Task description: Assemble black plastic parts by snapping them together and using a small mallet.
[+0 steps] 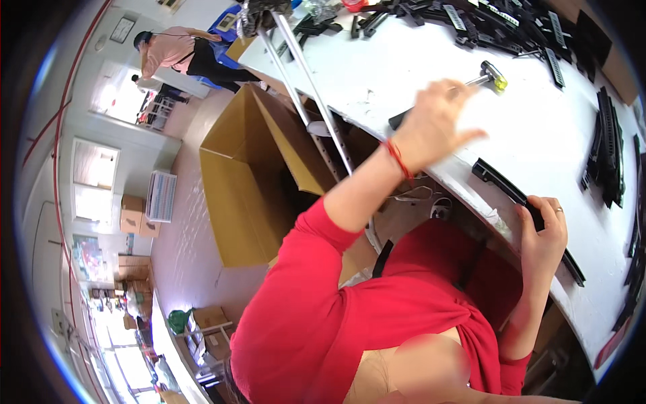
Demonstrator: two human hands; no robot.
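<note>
My left hand (441, 124), a red cord on its wrist, is over the white table, blurred, with its thumb spread away from the fingers. Behind it lies a hammer (496, 79) with a metal shaft and a yellow-tipped head. The dark end of its handle pokes out left of the hand; the middle is hidden. Near the table's front edge, a long black plastic bar (499, 180) lies slantwise. My right hand (546, 225), with a ring on one finger, is closed around the bar's middle, thumb on the near side.
Many black strips (484, 27), some with white labels, are heaped at the table's far side. More black bars (607, 148) lie stacked to the right. An open cardboard box (235, 195) stands left of the table beside a metal frame (306, 74). Another person (178, 50) stands far left.
</note>
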